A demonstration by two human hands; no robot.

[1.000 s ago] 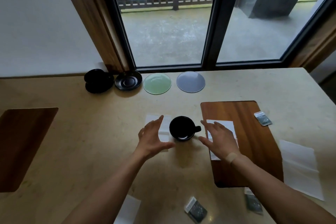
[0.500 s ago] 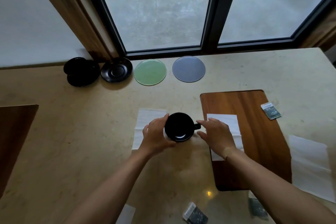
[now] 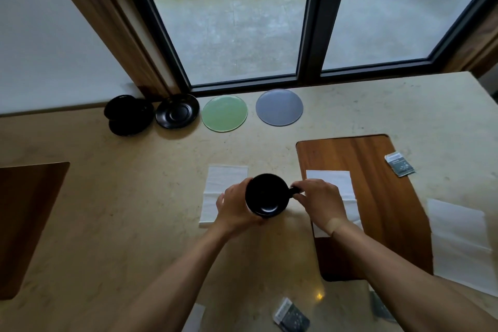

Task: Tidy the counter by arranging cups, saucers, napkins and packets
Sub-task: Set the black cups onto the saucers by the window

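Black cup (image 3: 266, 195) on the counter (image 3: 134, 197) between two napkins. Left hand (image 3: 234, 207) curls its fingers round the cup's side; right hand (image 3: 319, 201) pinches the handle (image 3: 294, 190) with its fingertips.

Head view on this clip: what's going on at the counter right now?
A person has a black cup in both hands: the left hand wraps its side, the right hand pinches the handle. It sits between two white napkins, one on the counter, the other on a wooden board. Along the window: a black saucer, a green one, a grey one. Packets lie scattered.
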